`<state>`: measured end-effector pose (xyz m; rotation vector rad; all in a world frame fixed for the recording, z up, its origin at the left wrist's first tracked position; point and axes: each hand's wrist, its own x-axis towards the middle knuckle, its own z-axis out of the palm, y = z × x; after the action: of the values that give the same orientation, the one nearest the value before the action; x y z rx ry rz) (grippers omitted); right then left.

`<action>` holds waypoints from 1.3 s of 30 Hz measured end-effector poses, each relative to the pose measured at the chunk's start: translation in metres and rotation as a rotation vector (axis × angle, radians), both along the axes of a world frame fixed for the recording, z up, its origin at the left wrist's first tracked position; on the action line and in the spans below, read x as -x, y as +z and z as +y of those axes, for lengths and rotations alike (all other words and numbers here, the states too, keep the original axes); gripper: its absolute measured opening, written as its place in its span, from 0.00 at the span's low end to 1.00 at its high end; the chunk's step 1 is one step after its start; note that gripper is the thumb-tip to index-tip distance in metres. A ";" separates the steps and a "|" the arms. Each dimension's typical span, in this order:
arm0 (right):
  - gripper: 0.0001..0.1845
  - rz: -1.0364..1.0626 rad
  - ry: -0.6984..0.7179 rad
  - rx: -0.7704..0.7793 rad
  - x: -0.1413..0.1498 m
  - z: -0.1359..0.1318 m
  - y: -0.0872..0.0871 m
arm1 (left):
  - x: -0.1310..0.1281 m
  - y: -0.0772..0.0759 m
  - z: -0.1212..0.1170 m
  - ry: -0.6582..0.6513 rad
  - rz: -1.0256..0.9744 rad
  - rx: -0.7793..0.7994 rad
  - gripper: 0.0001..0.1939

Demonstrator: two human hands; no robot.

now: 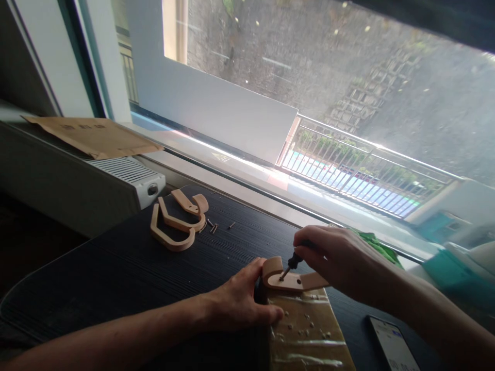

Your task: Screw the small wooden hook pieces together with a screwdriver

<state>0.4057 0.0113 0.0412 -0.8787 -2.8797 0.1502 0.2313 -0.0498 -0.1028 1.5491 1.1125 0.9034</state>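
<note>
A curved wooden hook lies on top of a tape-wrapped box, its two screw holes facing up. Against the hook's rounded end press the fingers of my left hand, while its thumb rests on the box top. My right hand is closed around the dark handle of a screwdriver. The screwdriver's tip stands tilted in the hook's hole nearer the curve; whether a screw head sits under it is too small to tell. Small bits or holes dot the box top.
Several more wooden hooks lie on the dark table, with loose screws beside them. A phone is at the lower right. Behind are a window sill, green cloth or bag, and a brown envelope on a radiator.
</note>
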 end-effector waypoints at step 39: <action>0.10 -0.036 -0.118 0.013 0.002 0.005 -0.007 | 0.000 -0.003 0.002 -0.012 -0.046 0.033 0.27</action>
<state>0.4041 0.0160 0.0342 -1.0615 -2.8527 0.1422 0.2315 -0.0481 -0.1060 1.4995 1.0790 0.9042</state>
